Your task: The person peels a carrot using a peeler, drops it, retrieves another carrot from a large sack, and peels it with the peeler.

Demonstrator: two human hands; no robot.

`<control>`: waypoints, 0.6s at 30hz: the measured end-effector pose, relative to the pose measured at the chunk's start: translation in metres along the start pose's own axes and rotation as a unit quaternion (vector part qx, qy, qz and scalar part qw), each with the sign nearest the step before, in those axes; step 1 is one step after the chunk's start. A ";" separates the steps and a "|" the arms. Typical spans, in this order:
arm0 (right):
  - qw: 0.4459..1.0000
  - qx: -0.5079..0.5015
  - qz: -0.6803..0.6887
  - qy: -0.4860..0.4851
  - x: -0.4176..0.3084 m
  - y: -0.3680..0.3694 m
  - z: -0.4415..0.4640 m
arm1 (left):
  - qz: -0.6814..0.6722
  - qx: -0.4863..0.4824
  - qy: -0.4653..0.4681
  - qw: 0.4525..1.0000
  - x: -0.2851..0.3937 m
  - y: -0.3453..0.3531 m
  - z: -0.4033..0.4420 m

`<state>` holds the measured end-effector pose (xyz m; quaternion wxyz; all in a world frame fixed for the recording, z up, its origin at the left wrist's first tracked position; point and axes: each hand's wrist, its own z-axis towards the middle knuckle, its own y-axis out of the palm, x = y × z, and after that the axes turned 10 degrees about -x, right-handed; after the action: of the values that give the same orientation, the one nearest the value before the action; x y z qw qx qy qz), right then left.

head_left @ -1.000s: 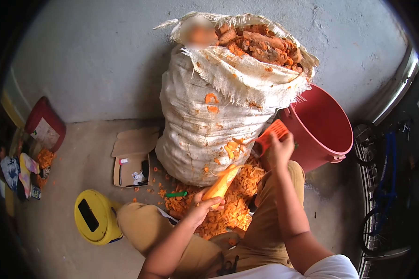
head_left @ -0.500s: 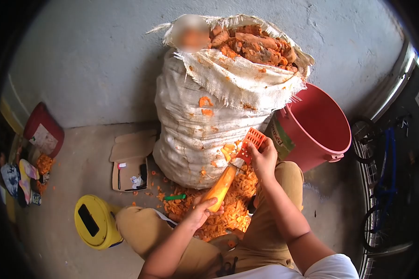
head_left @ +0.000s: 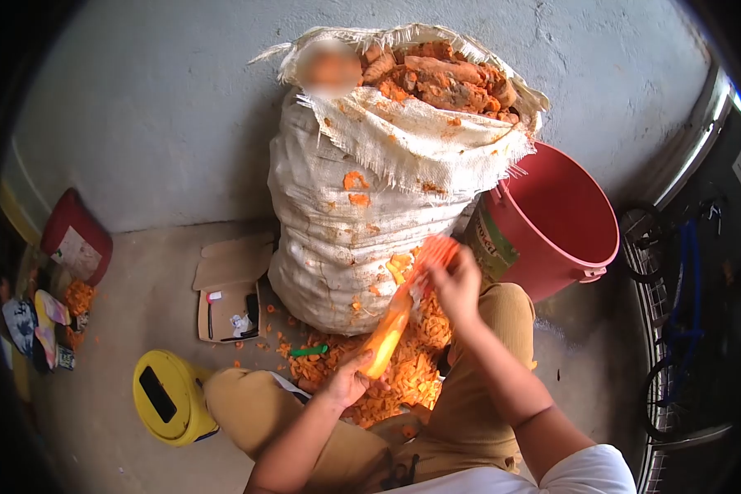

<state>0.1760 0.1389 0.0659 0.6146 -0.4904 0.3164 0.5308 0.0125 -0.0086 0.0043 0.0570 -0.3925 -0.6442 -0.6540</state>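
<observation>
My left hand (head_left: 351,382) grips the lower end of a peeled orange root (head_left: 387,333), which tilts up to the right. In my right hand (head_left: 456,282) is a red-orange slotted tool (head_left: 436,253), blurred by motion, at the root's upper end. Beneath both hands a heap of orange peelings (head_left: 412,370) lies on the floor between my legs. Just behind stands a white woven sack (head_left: 329,239), with bits of peel stuck to its side and rough orange roots (head_left: 453,82) filling its open top.
A large red bucket (head_left: 543,239) stands right of the sack. To the left are an open cardboard box (head_left: 229,309), a yellow container (head_left: 169,395) with a phone on its lid, and a dark red container (head_left: 76,239). A green object (head_left: 309,351) lies by the peelings. Bicycles are at the right.
My right hand has come in from the right with the slotted tool, down onto the root's upper end. My left hand still holds the root. The view has shifted slightly.
</observation>
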 end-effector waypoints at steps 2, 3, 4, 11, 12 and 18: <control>0.989 0.142 0.034 0.014 0.004 -0.028 0.032 | -0.002 -0.018 0.007 1.000 0.004 0.001 -0.002; 0.986 0.145 0.079 0.013 0.000 -0.036 0.036 | -0.006 -0.016 0.002 1.000 0.008 0.008 -0.005; 0.982 0.146 0.122 0.009 -0.014 -0.041 0.039 | -0.012 -0.015 0.004 1.000 0.008 0.009 -0.002; 0.997 -0.038 0.058 -0.032 -0.018 -0.003 -0.018 | -0.057 -0.051 -0.008 0.997 0.004 0.016 0.002; 0.992 0.003 0.119 -0.028 -0.016 -0.010 -0.004 | -0.068 -0.065 -0.006 0.995 0.006 0.020 0.002; 0.994 0.017 0.106 -0.003 -0.040 -0.032 0.005 | -0.143 -0.137 0.016 0.980 0.003 0.023 0.002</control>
<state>0.1963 0.1313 0.1128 0.5643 -0.4421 0.3738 0.5885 0.0251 -0.0090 0.0241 -0.0812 -0.2898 -0.5970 -0.7436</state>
